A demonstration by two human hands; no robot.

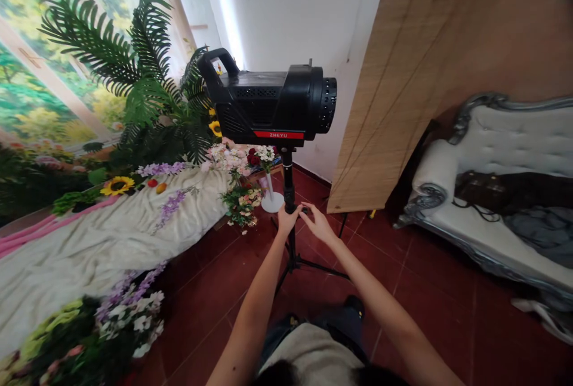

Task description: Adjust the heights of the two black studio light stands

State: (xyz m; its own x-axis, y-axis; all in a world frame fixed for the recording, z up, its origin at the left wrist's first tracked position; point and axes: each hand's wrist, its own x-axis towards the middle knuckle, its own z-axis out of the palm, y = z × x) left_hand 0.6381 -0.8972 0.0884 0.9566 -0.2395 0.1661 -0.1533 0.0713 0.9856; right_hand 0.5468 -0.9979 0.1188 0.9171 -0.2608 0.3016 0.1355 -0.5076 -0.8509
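Note:
A black studio light [268, 102] with a red ZHEYU label sits on top of a black stand [287, 180], its round front facing right. Below the light, my left hand [287, 219] is wrapped round the stand's pole. My right hand [317, 222] is just to the right of the pole, its thumb and fingers pinched at a small dark part that looks like a knob. The stand's legs [320, 266] spread over the red tiled floor.
A cream cloth-covered surface [188, 219] with flowers and fruit lies left. Palm leaves [102, 46] rise behind it. A white flower stand [272, 202] is behind the pole. A bamboo blind [385, 93] hangs right of it, and a white sofa [501, 135] with bags stands far right.

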